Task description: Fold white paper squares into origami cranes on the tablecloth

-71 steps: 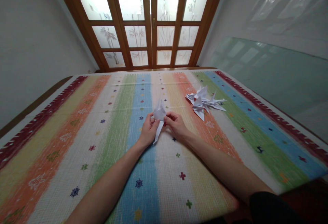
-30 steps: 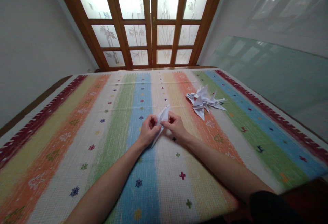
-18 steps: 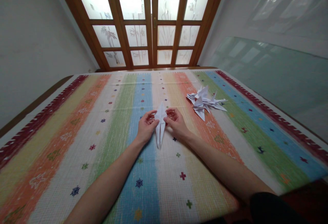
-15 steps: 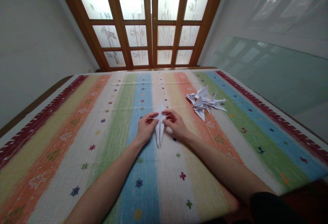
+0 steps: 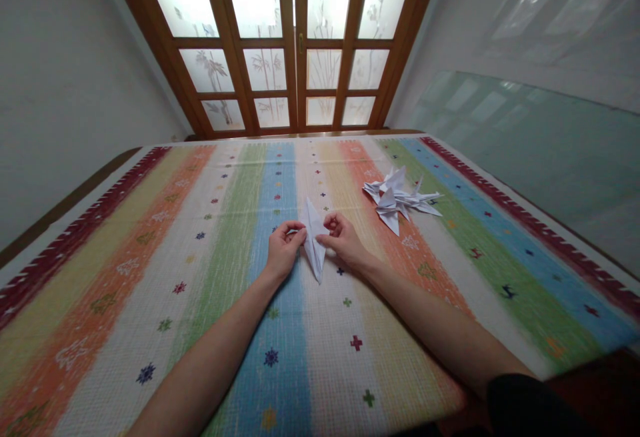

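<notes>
A white folded origami paper (image 5: 314,240), long and diamond-shaped, is between my hands over the middle of the table. Its lower end narrows to a point towards me, and a crease or slit runs down it. My left hand (image 5: 285,248) pinches the left edge of the paper between thumb and fingertips. On the opposite side, my right hand (image 5: 345,240) has its thumb on the paper's right edge, with the fingers curled behind. Several white folded paper cranes (image 5: 397,198) lie in a pile beyond my right hand.
A striped, patterned tablecloth (image 5: 225,357) covers the table. Past its far edge stand wooden doors (image 5: 297,83) with frosted panes. A greenish glass panel (image 5: 540,137) leans along the right wall.
The folded paper has turned: its near tip has swung to the right and its far tip to the left. A wider, flatter face now shows. My hands have shifted only slightly.
</notes>
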